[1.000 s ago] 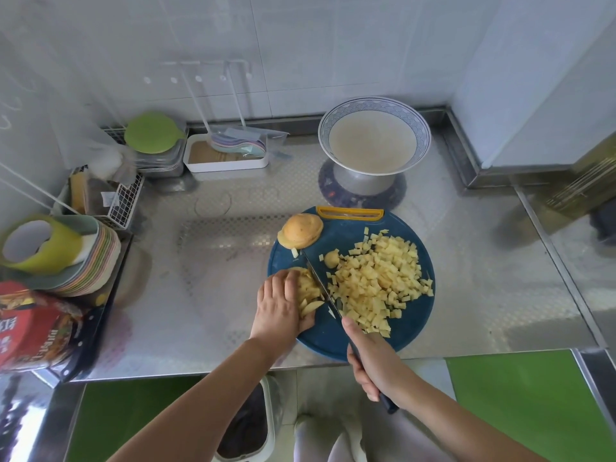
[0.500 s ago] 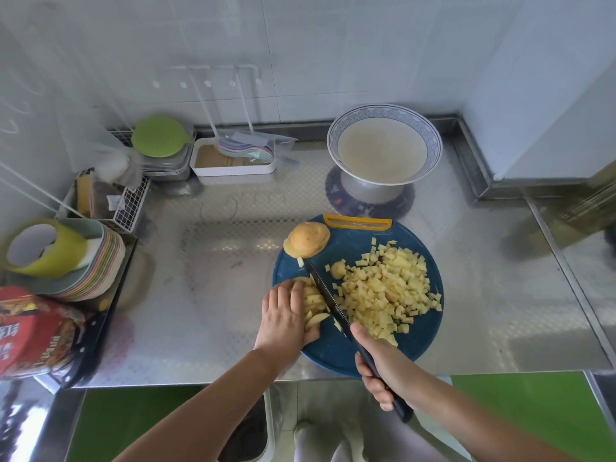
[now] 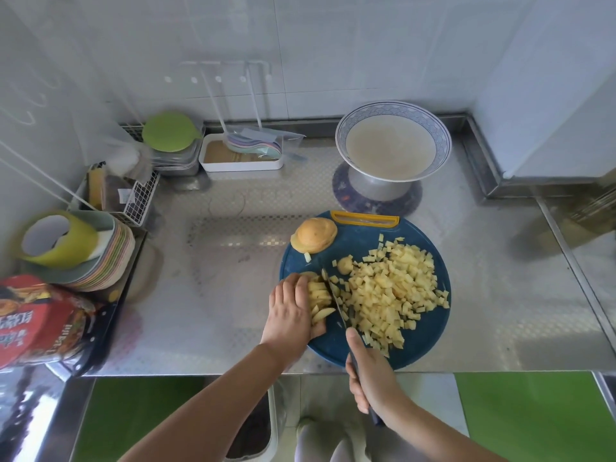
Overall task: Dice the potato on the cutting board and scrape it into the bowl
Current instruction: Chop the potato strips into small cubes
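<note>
Steel counter (image 3: 233, 295) below white tiles (image 3: 333, 45) bears cutting board (image 3: 360, 238); left grip (image 3: 288, 315) holds potato (image 3: 318, 296), right grip (image 3: 371, 378) holds knife (image 3: 336, 301).

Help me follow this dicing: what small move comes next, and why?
Probably a downward cut: the knife, gripped by the right hand, sits against the potato strips that the left hand holds on the cutting board. Those strips are long, and a potato half lies uncut at the board's edge, so scraping the diced pile into the bowl looks premature.
</note>
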Tool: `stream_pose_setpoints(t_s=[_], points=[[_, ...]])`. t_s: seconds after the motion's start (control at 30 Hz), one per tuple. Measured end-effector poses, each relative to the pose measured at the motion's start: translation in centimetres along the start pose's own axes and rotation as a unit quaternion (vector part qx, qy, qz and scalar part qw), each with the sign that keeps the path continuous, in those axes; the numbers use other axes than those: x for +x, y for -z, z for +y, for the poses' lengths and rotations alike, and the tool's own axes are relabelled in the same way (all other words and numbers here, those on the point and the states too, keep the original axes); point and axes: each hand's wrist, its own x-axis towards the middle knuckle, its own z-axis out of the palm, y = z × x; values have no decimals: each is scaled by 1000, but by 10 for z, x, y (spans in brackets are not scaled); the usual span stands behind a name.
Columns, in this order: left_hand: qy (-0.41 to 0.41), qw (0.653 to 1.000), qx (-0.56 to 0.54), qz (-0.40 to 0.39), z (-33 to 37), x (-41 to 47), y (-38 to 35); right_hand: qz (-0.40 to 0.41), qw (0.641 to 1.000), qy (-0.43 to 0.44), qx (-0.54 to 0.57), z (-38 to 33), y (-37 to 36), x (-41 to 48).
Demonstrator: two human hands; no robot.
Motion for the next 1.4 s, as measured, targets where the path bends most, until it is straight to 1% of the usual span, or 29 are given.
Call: stream_pose_setpoints(t_s=[0.17,0.23,0.33,0.53,0.6,0.73,0.83,0.93,1.03,1.17,1.23,1.3,1.4], points=[[31,999,-22,-7,4,0,4,-41,999,22,-8,-9,19,-13],[33,999,-22,-14,4,0,6,-61,998,34,-3,-13,24,-18],[28,999,-19,-15,4,0,7,-70,996,46,-24,-16,27,-25],[25,999,-17,-22,5,0,8,-87,996,20,-3,-16,26,-31],[26,999,-19,-27,4,1,7,-84,996,16,-5,-15,23,-29],[17,999,-21,-25,3,0,4,-48,998,17,-32,-11,17,-21],[7,1000,-10,-18,3,0,3,-31,999,-28,-24,-11,15,-14],[-1,1000,5,-6,4,2,0,-41,998,-51,-3,-10,18,-9],[0,1000,-4,17,2,2,-2,-40,998,-41,1,-12,21,-7],[8,1000,-7,25,2,2,-3,-48,999,1,-11,-25,25,-6],[16,999,-24,32,2,2,-3,-56,998,15,-21,-29,26,-9],[18,997,-63,35,1,-1,-4,-61,996,35,-48,-30,26,-14],[27,990,-132,32,-1,-3,-3,-61,996,29,-53,-28,22,-19]])
